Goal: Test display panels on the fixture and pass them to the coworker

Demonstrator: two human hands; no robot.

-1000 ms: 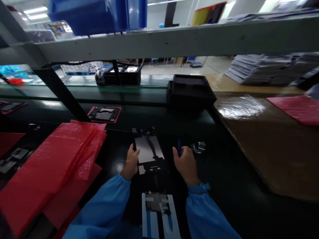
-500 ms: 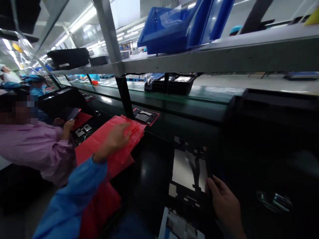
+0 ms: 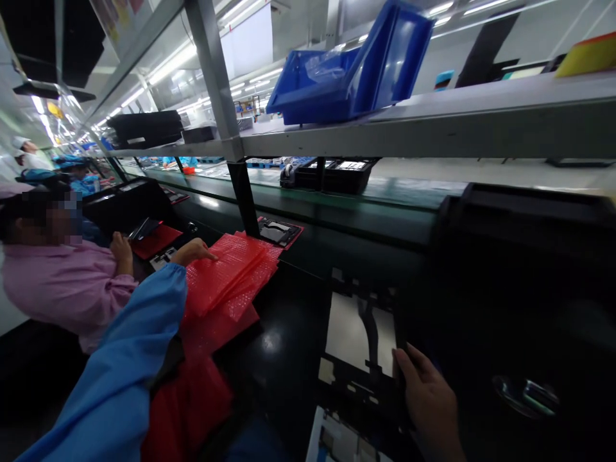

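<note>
- The pale-framed unit (image 3: 337, 439) lies nearest me, partly out of view, just below the dark panel (image 3: 360, 330).
- My right hand (image 3: 430, 399) now grips that panel by its right edge; a second ago my left had its other side. I judge the right must steady it alone.
- A strip of dark bench (image 3: 276, 343) gives me sideways room between the panel and the red sheets (image 3: 231, 264).
- On the right, a shiny object (image 3: 527, 396) sits well apart from the panel.
- My left hand (image 3: 195, 251) has come to the stack's left edge, one finger extended; I cannot tell whether it pinches a sheet.
- Just beyond it, a co-worker's hand (image 3: 122, 251) limits leftward room.
- A post (image 3: 243, 197) and black tray (image 3: 524, 256) bound the far side.
</note>
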